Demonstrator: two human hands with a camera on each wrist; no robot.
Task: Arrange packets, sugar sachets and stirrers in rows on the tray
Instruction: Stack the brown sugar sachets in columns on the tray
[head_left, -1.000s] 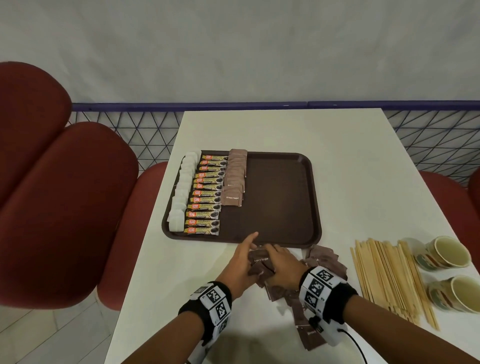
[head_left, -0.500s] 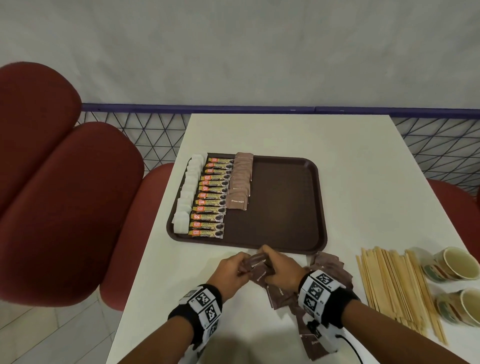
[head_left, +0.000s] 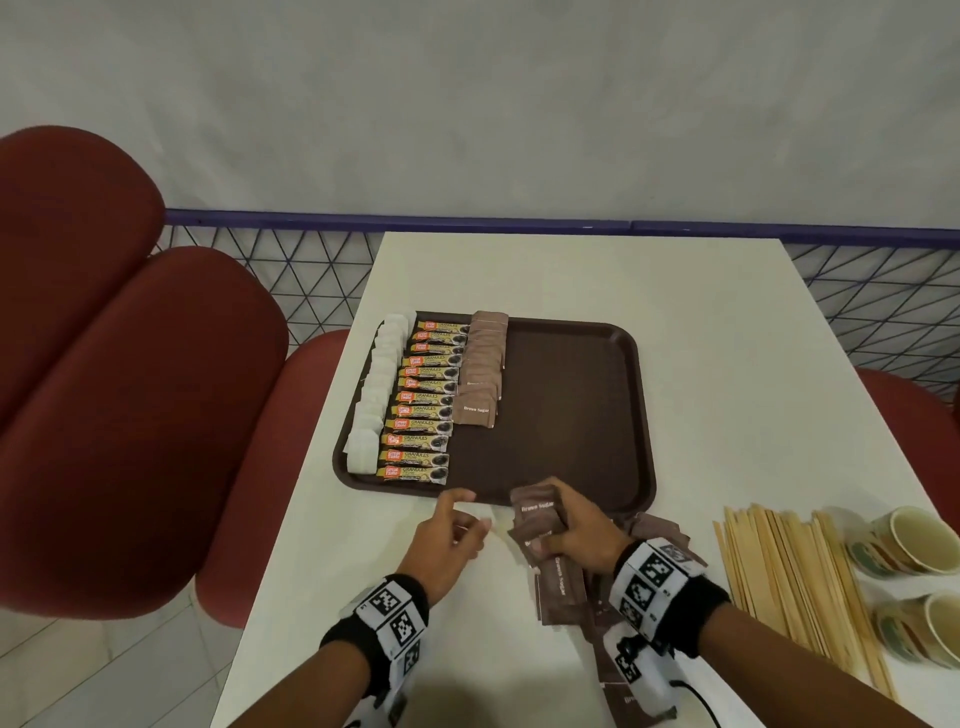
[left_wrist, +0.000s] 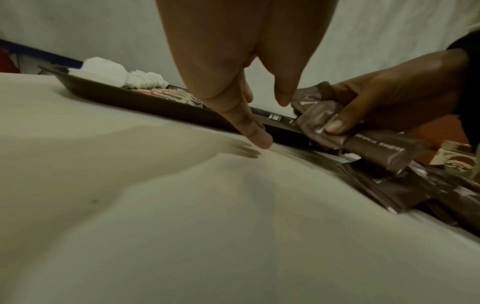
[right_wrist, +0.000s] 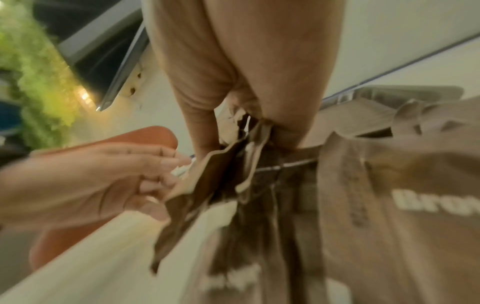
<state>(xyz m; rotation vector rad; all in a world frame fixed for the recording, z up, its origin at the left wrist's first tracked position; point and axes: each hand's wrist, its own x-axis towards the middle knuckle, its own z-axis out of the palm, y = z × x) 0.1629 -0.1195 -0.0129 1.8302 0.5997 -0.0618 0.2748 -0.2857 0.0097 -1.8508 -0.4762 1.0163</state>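
Note:
A dark brown tray (head_left: 582, 415) lies on the white table (head_left: 727, 364). Along its left side run a row of white sachets (head_left: 379, 384), a row of coffee granule packets (head_left: 426, 400) and a shorter row of brown sugar sachets (head_left: 480, 374). My right hand (head_left: 566, 525) grips a bunch of brown sugar sachets (head_left: 537, 519) just in front of the tray's near rim; in the right wrist view the bunch (right_wrist: 233, 174) fans out from the fingers. My left hand (head_left: 457, 525) hovers beside it with loose fingers and holds nothing. More brown sachets (head_left: 563, 587) lie under my right wrist.
A spread of wooden stirrers (head_left: 795, 577) lies to the right, with two paper cups (head_left: 914, 540) on their sides beyond them near the table's right edge. Red chairs (head_left: 130, 415) stand to the left. A blue rail with mesh (head_left: 467, 218) runs behind the table.
Both hands were together on the bunch of brown sachets. My left hand has let go and drawn away to the left; my right hand keeps the bunch.

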